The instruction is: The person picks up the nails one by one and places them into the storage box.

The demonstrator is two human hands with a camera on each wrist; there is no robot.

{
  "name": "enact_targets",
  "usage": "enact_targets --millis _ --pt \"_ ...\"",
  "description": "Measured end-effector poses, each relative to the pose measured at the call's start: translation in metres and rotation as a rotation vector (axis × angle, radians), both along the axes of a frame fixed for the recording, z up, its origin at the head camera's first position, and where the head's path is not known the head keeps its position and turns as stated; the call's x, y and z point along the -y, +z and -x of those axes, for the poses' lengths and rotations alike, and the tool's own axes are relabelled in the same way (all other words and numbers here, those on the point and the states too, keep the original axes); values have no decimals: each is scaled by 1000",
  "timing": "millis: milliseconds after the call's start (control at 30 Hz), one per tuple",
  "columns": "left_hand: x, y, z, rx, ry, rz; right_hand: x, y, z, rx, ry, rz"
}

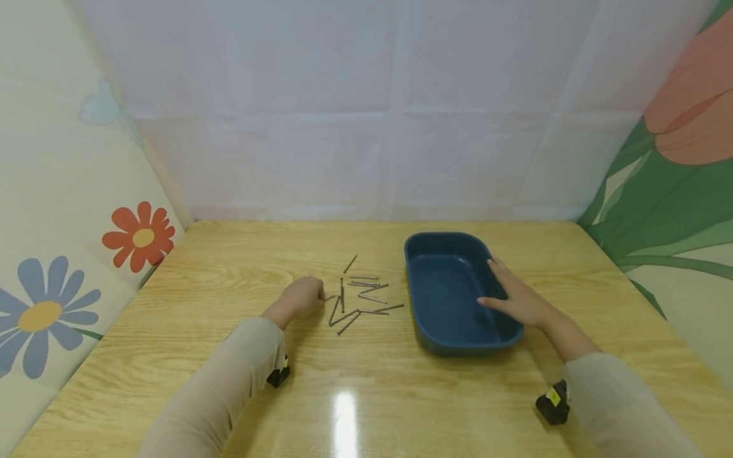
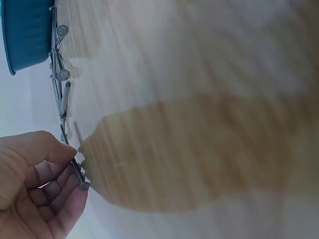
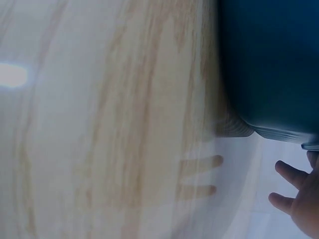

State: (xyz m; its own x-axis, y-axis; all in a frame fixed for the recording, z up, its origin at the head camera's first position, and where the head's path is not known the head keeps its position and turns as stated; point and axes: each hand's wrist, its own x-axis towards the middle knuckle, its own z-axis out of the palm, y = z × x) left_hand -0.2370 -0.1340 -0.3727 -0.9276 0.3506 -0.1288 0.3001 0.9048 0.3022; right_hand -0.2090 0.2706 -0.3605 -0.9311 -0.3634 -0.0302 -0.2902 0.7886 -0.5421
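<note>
Several steel nails [image 1: 342, 296] lie loosely scattered on the wooden table, left of a dark blue plastic basin [image 1: 420, 318]. At the left edge of this scatter, my left hand [image 1: 300, 298] pinches one nail [image 2: 79, 173] between thumb and fingers, low over the tabletop. The nail's flat head sticks out past the fingertips in the left wrist view. My right hand [image 1: 521, 302] rests at the basin's right rim, thumb over the inside and the other fingers straight and spread. In the right wrist view some of its fingers [image 3: 291, 174] show beside the basin's outer wall.
The wooden table [image 1: 401, 401] carries the nails and basin. A white sheet [image 1: 366, 127] hangs behind it, and flower-printed panels [image 1: 51, 191] border the sides. Each wrist wears a small black camera [image 1: 553, 402].
</note>
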Motion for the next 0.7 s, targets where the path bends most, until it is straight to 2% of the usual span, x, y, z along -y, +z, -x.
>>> enact_targets --millis 233,700 --pt "2 1 0 -20 1 -45 -1 0 1 -11 3 -4" --pt "3 5 -1 -23 -54 -146 0 0 1 -12 1 -13"
